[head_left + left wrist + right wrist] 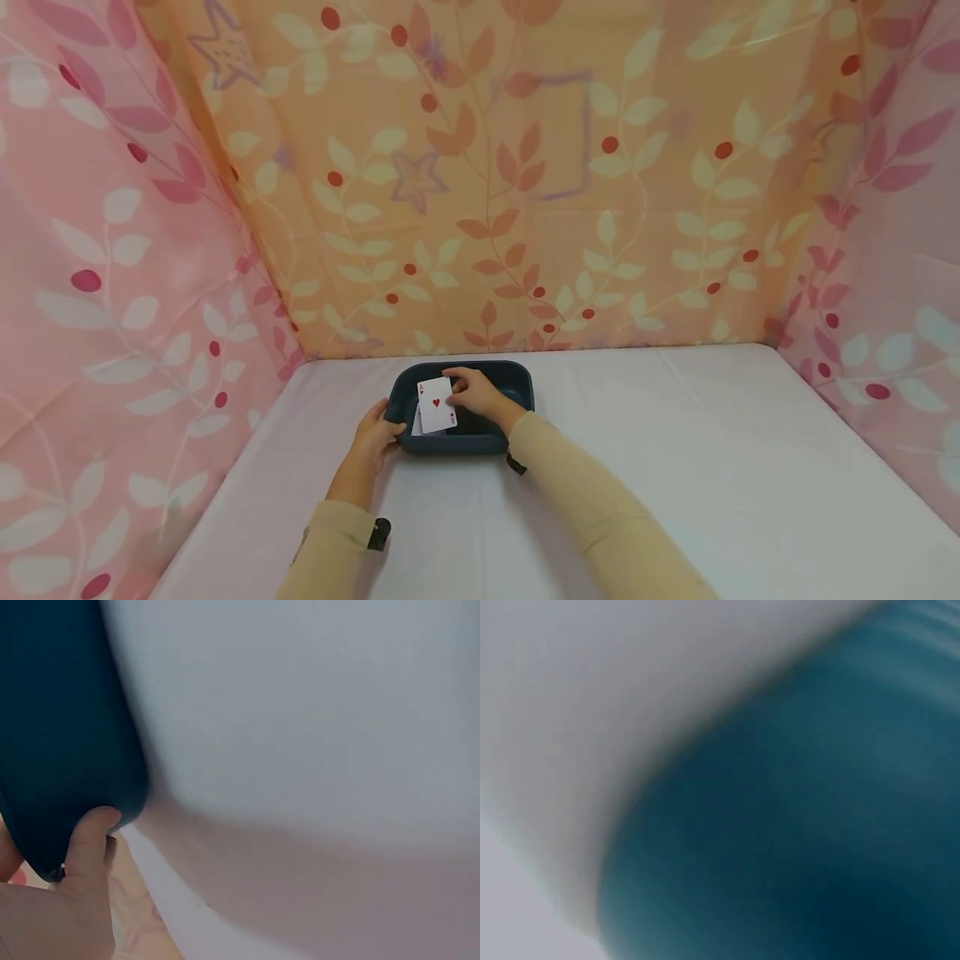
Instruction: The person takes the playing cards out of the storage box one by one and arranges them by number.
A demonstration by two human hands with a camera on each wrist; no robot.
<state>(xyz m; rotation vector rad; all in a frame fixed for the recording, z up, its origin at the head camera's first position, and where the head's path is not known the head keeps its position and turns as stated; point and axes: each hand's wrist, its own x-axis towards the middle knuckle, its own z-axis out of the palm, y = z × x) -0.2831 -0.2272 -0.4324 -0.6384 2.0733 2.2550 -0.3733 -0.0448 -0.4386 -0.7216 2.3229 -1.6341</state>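
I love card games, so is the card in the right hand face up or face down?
Face up: the card in the right hand shows a red heart in its middle to the head camera.

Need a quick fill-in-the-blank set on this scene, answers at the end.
1. The right hand holds a playing card with a red ____ in its middle.
2. The blue tray is gripped at one end by the person's ____ hand.
3. The side drapes have a ____ background with leaves.
4. The purple outlines on the orange backdrop include five-pointed ____.

Missing words: heart; left; pink; stars.
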